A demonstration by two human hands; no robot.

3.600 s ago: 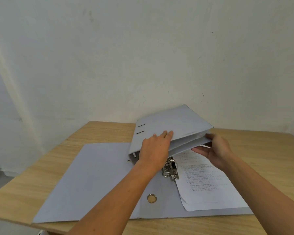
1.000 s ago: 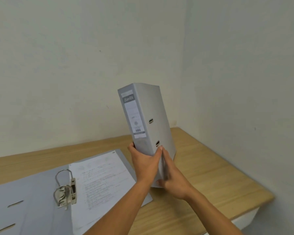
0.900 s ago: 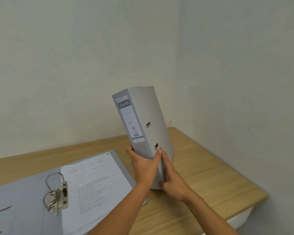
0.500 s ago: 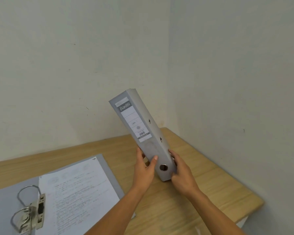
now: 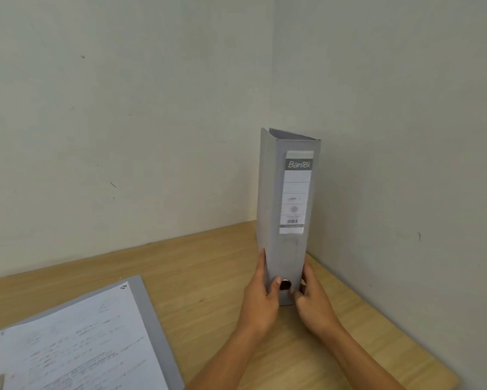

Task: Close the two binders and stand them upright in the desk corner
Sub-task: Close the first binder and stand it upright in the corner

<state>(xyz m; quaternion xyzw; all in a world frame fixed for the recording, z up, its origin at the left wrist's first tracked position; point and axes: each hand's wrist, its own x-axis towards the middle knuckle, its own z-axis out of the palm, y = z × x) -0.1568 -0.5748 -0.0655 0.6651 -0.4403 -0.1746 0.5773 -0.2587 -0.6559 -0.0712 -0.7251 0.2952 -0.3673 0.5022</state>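
Note:
A closed grey binder (image 5: pixel 287 243) stands upright on the wooden desk (image 5: pixel 208 277), spine with a white label facing me, near the corner where the two walls meet. My left hand (image 5: pixel 260 299) grips its lower left side, thumb on the spine beside the metal finger ring. My right hand (image 5: pixel 314 302) holds the lower right side. A second grey binder (image 5: pixel 149 311) lies open and flat at the lower left, with a printed sheet (image 5: pixel 76 342) on it. Its ring mechanism is cut off at the left edge.
Pale walls meet behind the upright binder; the right wall (image 5: pixel 405 192) runs along the desk's right edge. The desk's front right corner (image 5: pixel 450 381) is at the bottom right. Bare wood lies between the two binders.
The closed binder was tilted in the air with its top leaning left; now it stands vertical on the desk closer to the corner. Both hands stayed on its lower end.

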